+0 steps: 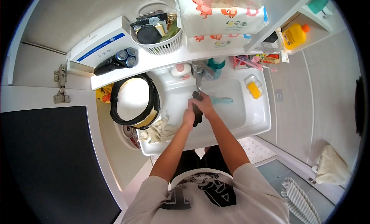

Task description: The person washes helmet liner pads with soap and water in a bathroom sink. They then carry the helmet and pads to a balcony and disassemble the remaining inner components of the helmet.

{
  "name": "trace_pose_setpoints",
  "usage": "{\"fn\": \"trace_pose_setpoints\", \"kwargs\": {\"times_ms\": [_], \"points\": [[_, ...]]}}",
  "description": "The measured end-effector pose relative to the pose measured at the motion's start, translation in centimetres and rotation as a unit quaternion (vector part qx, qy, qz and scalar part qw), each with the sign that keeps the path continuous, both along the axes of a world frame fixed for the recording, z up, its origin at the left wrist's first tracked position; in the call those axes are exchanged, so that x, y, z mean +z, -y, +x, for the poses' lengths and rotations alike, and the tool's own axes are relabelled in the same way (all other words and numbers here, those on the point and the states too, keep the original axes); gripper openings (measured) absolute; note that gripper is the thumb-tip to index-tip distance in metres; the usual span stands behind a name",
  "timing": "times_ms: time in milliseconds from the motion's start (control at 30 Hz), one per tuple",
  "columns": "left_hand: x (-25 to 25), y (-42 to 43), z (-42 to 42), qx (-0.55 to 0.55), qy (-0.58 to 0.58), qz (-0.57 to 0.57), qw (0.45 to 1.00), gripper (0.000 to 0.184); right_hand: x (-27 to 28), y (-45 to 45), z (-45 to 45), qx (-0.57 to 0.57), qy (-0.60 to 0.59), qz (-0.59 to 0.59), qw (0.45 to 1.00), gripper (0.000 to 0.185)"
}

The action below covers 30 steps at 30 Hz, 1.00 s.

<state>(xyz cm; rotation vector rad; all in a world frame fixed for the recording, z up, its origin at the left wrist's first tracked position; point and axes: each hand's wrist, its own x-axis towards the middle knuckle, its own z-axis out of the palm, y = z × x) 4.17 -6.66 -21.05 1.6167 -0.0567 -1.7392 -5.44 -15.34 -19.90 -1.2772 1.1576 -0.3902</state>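
Note:
Both my hands are closed on a dark, wet-looking piece of cloth (197, 118), bunched up below the tap (198, 81) over the white sink (239, 127). My left hand (188, 117) grips it from the left. From the right, my right hand (205, 104) holds its upper part near the spout. The cloth's exact kind does not show. A slim light-blue thing (222, 100) lies in the basin just right of my right hand. On the sink's left side lies a crumpled cream cloth (160, 131).
A round container (155, 112) with a black-lined rim stands left of the basin. A yellow soap bar (254, 90) sits in a clear dish on the right. Behind are a teal bottle (216, 68) and a shelf with a shaver (115, 62) and a white basket (167, 46). An open cabinet door (46, 97) juts in at left.

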Motion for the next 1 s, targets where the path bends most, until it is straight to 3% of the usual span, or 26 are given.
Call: {"fn": "trace_pose_setpoints", "kwargs": {"times_ms": [100, 200, 300, 400, 600, 700, 733, 800, 900, 1000], "points": [[-0.3, -0.5, -1.1, 0.076, -0.015, -0.042, 0.996, 0.092, 1.5, 0.0, 0.9, -0.119, 0.210, 0.192, 0.951, 0.037], [-0.3, -0.7, -1.4, 0.075, -0.011, -0.069, 0.995, 0.094, 1.1, 0.0, 0.8, -0.132, 0.203, 0.210, 0.947, 0.021], [0.3, -0.6, -1.7, 0.087, 0.074, -0.115, 0.987, 0.091, 1.5, -0.1, 1.1, -0.230, 0.230, 0.281, 0.903, 0.019], [-0.6, -0.4, -0.4, -0.021, 0.147, 0.036, 0.988, 0.088, -0.2, -0.4, 1.3, -0.265, 0.228, 0.273, 0.896, 0.019], [-0.1, -0.5, -0.1, -0.155, 0.294, 0.013, 0.943, 0.086, -2.0, -0.6, 1.8, -0.277, 0.136, 0.193, 0.931, 0.018], [-0.2, -0.8, -0.6, -0.125, 0.321, 0.001, 0.939, 0.078, -3.2, -0.4, 1.6, -0.243, 0.062, 0.141, 0.958, 0.028], [-1.9, -1.3, -1.1, -0.074, 0.322, -0.072, 0.941, 0.073, -2.8, -0.3, 1.6, -0.255, 0.089, 0.138, 0.953, 0.029], [-5.4, -2.0, -1.8, 0.030, 0.315, -0.216, 0.923, 0.065, -1.7, -0.4, 1.8, -0.276, 0.144, 0.130, 0.941, 0.033], [-2.7, -2.7, -0.8, -0.084, 0.232, -0.264, 0.933, 0.056, 1.2, 0.1, 1.7, -0.327, 0.281, 0.279, 0.858, 0.038], [-1.1, -2.5, 0.3, -0.058, -0.025, -0.143, 0.988, 0.052, -2.1, -0.2, 0.4, -0.280, 0.213, 0.174, 0.920, 0.040]]}}
